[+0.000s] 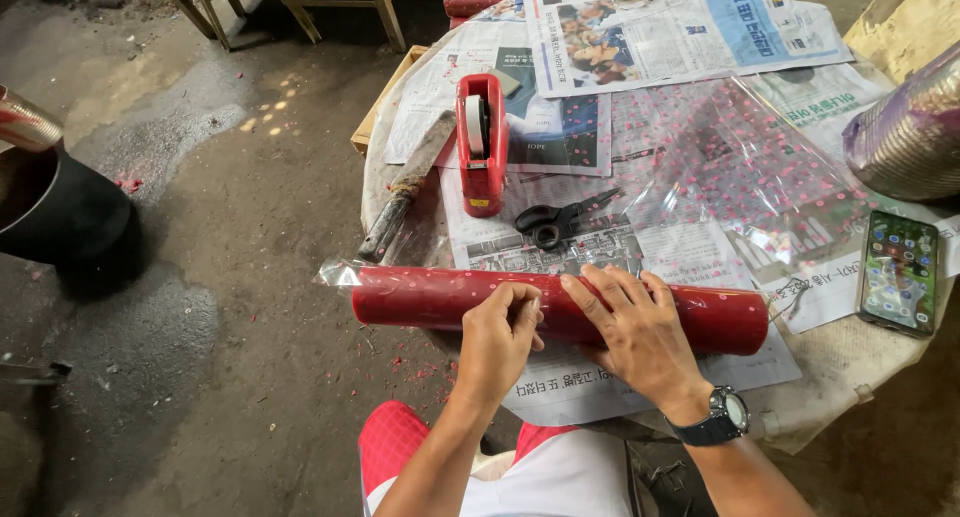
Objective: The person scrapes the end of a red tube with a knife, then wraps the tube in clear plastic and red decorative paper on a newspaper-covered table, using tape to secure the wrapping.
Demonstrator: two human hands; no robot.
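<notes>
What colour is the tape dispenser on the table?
Red, holding a white tape roll; the tape dispenser shows clearly in the head view.

A smartphone [899, 272] lies at three o'clock on the table's right edge, a dark rectangle whose lit screen shows rows of small colourful icons. Printed newspaper sheets [670, 27] cover the table from twelve to six o'clock, white with blue, black and photo-coloured blocks. No packages or signs show.
</notes>
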